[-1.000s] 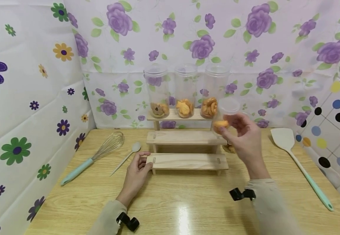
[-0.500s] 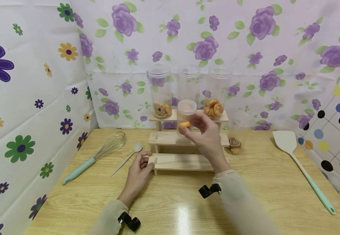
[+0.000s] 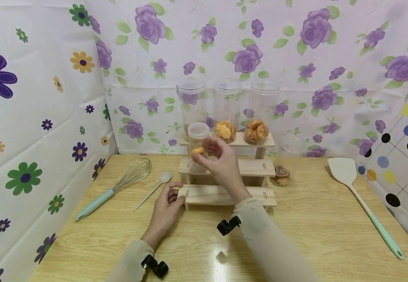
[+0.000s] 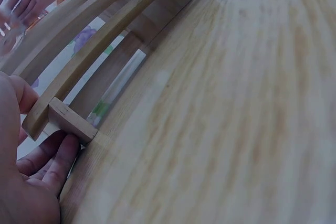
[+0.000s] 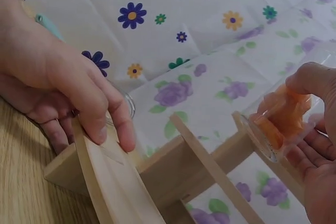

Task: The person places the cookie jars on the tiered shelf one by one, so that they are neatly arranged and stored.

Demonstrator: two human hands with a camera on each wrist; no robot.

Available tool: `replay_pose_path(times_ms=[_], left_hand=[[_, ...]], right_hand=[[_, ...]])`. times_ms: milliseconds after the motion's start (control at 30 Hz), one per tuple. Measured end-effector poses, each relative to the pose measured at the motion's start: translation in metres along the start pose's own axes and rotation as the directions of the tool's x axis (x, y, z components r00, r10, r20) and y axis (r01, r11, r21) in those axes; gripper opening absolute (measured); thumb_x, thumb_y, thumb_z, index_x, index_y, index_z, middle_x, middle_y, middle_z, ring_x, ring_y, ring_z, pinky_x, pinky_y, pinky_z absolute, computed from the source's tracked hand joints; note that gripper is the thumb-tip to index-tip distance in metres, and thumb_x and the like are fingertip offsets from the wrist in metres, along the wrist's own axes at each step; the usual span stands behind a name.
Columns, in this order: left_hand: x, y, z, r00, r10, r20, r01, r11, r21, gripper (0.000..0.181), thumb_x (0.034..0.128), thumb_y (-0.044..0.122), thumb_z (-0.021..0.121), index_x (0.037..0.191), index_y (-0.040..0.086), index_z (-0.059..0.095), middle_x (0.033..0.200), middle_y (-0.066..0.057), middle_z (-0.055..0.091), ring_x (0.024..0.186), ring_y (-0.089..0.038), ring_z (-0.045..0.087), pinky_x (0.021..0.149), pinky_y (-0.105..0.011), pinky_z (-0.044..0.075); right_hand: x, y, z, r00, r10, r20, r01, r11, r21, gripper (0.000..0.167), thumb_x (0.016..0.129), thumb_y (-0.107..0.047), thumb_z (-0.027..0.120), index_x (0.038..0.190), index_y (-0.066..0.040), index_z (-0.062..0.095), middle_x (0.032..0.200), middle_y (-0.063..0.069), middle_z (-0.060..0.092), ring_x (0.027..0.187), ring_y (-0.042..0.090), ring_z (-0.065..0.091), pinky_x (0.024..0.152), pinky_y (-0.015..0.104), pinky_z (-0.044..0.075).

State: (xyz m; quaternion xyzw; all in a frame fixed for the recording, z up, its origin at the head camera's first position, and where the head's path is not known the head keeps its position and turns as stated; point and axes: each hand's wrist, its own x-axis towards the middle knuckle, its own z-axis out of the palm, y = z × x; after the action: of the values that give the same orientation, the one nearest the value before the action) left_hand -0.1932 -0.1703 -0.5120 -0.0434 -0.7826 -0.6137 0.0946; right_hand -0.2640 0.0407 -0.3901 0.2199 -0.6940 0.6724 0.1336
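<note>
My right hand (image 3: pixel 222 162) holds a small clear jar (image 3: pixel 198 131) with orange biscuits in its bottom. The jar is upright at the left end of the middle step of a three-tier wooden stand (image 3: pixel 225 194). In the right wrist view the jar's base (image 5: pixel 262 137) is close to the wood; I cannot tell if it touches. My left hand (image 3: pixel 165 209) grips the left end of the lowest step, with fingers over and under the board in the right wrist view. Tall clear jars (image 3: pixel 256 131) of biscuits stand in a row on the top step, the left one partly hidden.
Right of the stand is another clear jar (image 3: pixel 290 149) with brown biscuits, one heart-shaped. A whisk (image 3: pixel 119 188) and a small spoon (image 3: pixel 159 183) lie on the left of the table. A white spatula (image 3: pixel 359 196) lies at the right. Patterned cloth hangs behind.
My right hand has carried the small jar leftward from the stand's right side, past the middle, to the left end of the middle step. The left hand has kept its place.
</note>
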Motion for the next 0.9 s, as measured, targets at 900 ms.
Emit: replay_pose_path(times_ms=[900], left_hand=[[0.001,-0.001,-0.001,1.0,-0.014,0.006,0.014,1.0,-0.002,0.039,0.1066,0.01,0.07,0.144,0.015,0.065,0.115,-0.01,0.075,0.107,-0.022,0.072,0.089,-0.023,0.057]], right_hand=[[-0.005,0.022,0.02,0.99,0.142,0.008,-0.14,0.981,-0.133,0.059,0.094,-0.023,0.094,0.144,-0.004,0.069,0.14,0.017,0.073,0.126,0.024,0.072,0.111,0.04,0.058]])
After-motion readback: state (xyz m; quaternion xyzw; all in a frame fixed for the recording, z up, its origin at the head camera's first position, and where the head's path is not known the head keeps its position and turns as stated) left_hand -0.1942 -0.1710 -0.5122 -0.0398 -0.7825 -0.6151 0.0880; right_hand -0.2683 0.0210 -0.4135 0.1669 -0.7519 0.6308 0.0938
